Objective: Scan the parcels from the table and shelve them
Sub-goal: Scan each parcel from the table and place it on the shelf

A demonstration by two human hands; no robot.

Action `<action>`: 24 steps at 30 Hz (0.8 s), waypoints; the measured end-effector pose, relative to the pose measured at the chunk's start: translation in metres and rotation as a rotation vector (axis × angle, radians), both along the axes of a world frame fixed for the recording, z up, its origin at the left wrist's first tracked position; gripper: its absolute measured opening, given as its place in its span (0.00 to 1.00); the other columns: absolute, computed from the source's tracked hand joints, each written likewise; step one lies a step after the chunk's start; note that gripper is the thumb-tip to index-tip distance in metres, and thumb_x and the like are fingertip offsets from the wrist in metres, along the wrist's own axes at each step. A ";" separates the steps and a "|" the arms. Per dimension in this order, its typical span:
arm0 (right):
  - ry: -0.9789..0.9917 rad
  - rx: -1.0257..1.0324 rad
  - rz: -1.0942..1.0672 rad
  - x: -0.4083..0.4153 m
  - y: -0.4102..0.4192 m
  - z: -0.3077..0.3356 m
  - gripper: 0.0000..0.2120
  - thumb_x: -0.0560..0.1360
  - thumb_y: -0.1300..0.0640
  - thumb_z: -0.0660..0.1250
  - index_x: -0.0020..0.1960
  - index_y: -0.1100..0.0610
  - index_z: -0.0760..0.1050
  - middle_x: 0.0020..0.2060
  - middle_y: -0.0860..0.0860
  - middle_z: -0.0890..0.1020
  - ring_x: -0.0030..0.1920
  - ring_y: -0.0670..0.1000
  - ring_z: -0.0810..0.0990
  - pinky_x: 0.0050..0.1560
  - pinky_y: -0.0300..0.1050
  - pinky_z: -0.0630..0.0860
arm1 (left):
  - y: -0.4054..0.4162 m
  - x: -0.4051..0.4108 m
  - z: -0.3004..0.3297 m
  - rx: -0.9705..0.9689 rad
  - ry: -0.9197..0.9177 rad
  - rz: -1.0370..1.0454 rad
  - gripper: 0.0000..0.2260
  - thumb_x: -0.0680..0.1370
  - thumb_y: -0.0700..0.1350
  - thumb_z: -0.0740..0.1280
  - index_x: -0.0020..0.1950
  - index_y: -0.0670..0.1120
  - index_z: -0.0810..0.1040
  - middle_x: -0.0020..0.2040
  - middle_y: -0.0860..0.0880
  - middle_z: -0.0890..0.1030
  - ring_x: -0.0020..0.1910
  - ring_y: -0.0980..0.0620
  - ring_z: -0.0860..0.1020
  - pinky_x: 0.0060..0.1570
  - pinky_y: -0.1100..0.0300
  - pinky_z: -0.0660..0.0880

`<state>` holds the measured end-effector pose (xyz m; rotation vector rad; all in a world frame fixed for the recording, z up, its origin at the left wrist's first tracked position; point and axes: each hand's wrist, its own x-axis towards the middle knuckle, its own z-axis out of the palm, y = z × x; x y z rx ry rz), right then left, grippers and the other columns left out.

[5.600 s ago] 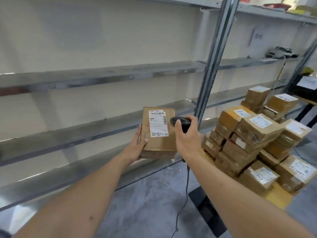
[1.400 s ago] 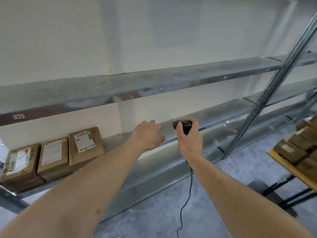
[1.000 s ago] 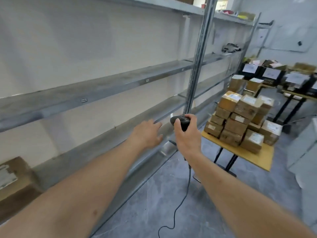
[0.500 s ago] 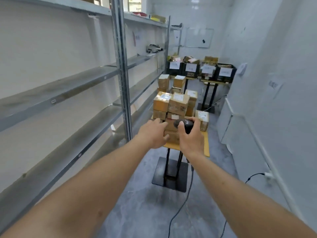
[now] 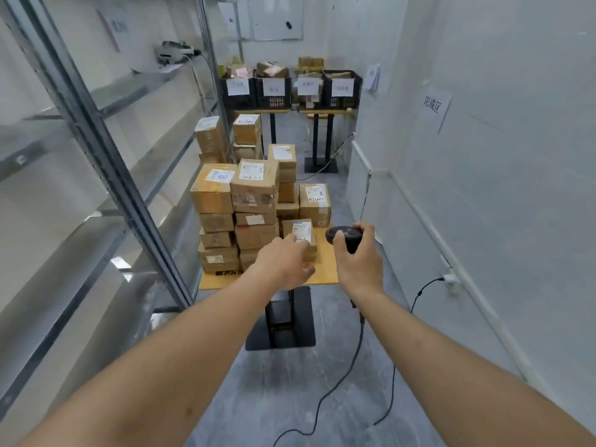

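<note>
Right hand (image 5: 359,266) is gripping a black scanner (image 5: 344,236), fingers curled round it, thumb lying on top; its cable (image 5: 342,379) is trailing down to the floor. Left hand (image 5: 285,261) is reaching out over a small parcel (image 5: 301,232), fingers loosely bent, holding nothing; whether it is touching the parcel I cannot tell. That parcel is sitting near the front right of the table (image 5: 324,269), label up. Beside it, more parcels (image 5: 237,214) are standing stacked in brown piles. Metal shelves (image 5: 106,175) are running along the left. Black crates (image 5: 290,90) are sitting on stands at the far wall.
</note>
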<state>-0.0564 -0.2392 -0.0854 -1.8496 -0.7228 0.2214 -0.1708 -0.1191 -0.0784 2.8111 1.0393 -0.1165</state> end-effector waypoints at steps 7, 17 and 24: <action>0.051 -0.061 0.060 0.103 0.068 -0.037 0.13 0.83 0.44 0.64 0.64 0.45 0.66 0.48 0.44 0.78 0.47 0.47 0.80 0.41 0.43 0.76 | 0.055 0.097 -0.044 -0.052 0.041 0.080 0.29 0.82 0.62 0.63 0.80 0.50 0.66 0.74 0.45 0.71 0.71 0.40 0.71 0.62 0.43 0.76; 0.146 -0.212 0.175 0.196 0.156 -0.081 0.13 0.83 0.42 0.63 0.65 0.45 0.67 0.48 0.44 0.80 0.47 0.49 0.81 0.47 0.50 0.80 | 0.125 0.180 -0.091 -0.170 0.096 0.269 0.29 0.82 0.62 0.63 0.80 0.50 0.66 0.74 0.46 0.70 0.71 0.41 0.70 0.64 0.43 0.76; 0.186 -0.264 0.171 0.213 0.216 -0.115 0.12 0.83 0.43 0.64 0.64 0.44 0.68 0.47 0.42 0.80 0.46 0.47 0.81 0.44 0.45 0.77 | 0.187 0.201 -0.141 -0.240 0.083 0.324 0.26 0.81 0.62 0.65 0.74 0.49 0.70 0.70 0.45 0.71 0.68 0.42 0.71 0.61 0.45 0.75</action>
